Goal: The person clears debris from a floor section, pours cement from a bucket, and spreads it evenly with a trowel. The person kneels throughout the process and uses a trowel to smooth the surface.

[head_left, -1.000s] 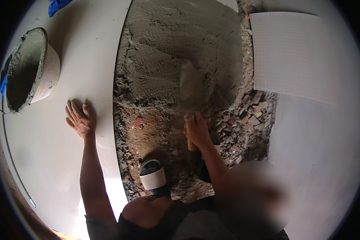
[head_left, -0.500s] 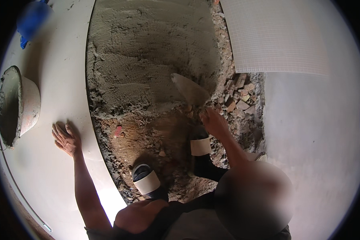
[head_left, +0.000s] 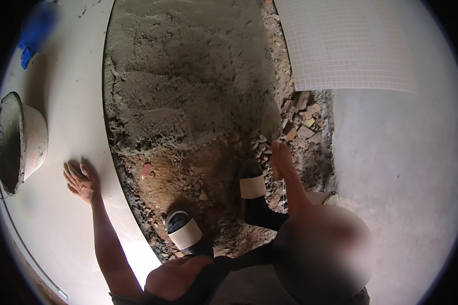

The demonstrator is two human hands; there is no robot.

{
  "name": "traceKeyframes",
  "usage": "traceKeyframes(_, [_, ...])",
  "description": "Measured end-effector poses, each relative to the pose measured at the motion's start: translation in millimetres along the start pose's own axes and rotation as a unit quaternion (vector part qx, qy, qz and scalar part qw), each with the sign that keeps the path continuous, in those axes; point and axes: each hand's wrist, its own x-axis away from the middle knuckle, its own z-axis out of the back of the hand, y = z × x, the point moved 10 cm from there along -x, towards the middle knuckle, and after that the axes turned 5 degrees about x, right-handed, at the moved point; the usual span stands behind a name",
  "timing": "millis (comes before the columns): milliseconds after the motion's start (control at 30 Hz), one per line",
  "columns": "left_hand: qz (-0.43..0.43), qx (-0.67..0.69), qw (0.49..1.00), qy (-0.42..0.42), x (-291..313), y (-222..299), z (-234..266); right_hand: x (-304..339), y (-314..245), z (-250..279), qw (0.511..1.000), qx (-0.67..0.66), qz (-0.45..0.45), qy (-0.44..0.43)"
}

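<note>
My left hand [head_left: 84,181] lies flat with fingers spread on the pale smooth surface [head_left: 68,234] at the left, holding nothing. My right hand [head_left: 282,155] is closed around a trowel, whose handle shows below the fist. The trowel's blade [head_left: 271,119] points away from me, over the right edge of the wet grey mortar [head_left: 188,76] and beside the broken rubble [head_left: 306,122]. Whether the blade touches the mortar cannot be made out. Rough brown earth [head_left: 175,175] lies between my hands, nearer than the mortar.
A bucket [head_left: 35,140] smeared with mortar is on the pale surface at far left, with a blue object [head_left: 28,51] beyond it. My sandalled feet [head_left: 184,231] are on the earth. White gridded sheeting [head_left: 346,51] lies far right, above a smooth grey surface [head_left: 391,162].
My right hand has moved slightly right and nearer. The trowel blade has swung from pointing left across the mortar to pointing away beside the rubble. My left hand stays flat.
</note>
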Motion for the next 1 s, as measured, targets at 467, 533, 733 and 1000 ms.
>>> traceKeyframes(467, [-0.062, -0.002, 0.997, 0.047, -2, -16, -15, 78, -74, 194, 0.926, 0.342, 0.159, 0.002])
traceKeyframes(533, [-0.073, -0.027, 0.996, 0.051, -5, -19, -21, 123, -37, 273, 0.937, 0.311, 0.142, 0.077])
traceKeyframes(733, [-0.029, -0.148, 0.987, -0.055, -26, -46, -53, 258, 196, 343, 0.961, 0.065, -0.133, 0.234])
traceKeyframes(1000, [-0.04, 0.02, 0.944, -0.327, -86, -52, -53, 284, 404, 273, 0.926, 0.145, -0.31, 0.162])
